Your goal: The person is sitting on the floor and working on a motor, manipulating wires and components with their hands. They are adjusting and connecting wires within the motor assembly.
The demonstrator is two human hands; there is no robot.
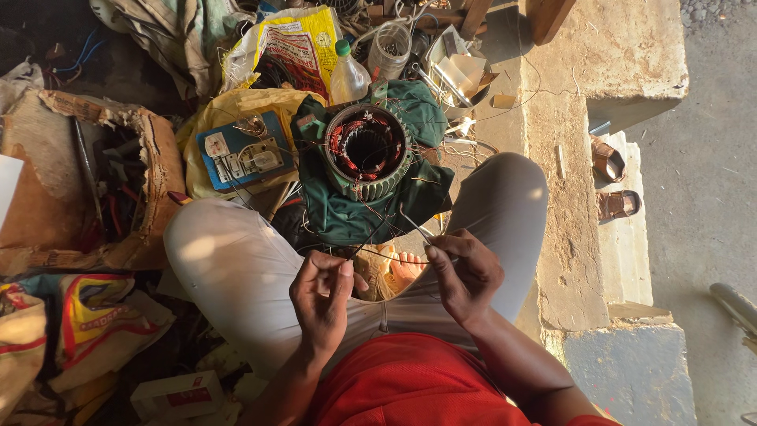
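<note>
Concrete floor (pixel 702 197) stretches bare to the right of the seated person, the only open room in view; a raised concrete ledge (pixel 583 87) runs along that side, its edge dropping to a step where two sandals (pixel 613 183) lie. Everywhere left of the person's crossed legs (pixel 236 268) clutter crowds in close: a torn cardboard box (pixel 95 189) of tools, printed bags (pixel 95 323) and cloth.

A motor stator (pixel 367 151), a ribbed ring with copper windings inside its open bore, sits on a green cloth (pixel 347 213) just beyond the knees, right in the middle. Left of the stator lies a blue switch board (pixel 240 154) on a yellow bag; behind the stator stand a plastic bottle (pixel 348 75) and a clear jar (pixel 390 49).

Thin wire (pixel 386 225) leads from the stator down to the hands, held over the lap. The left hand (pixel 322 296) pinches a strand between thumb and fingertips. The right hand (pixel 465 272) is closed on a slim metal tool (pixel 415 226), its tip pointing up toward the stator's near rim.
</note>
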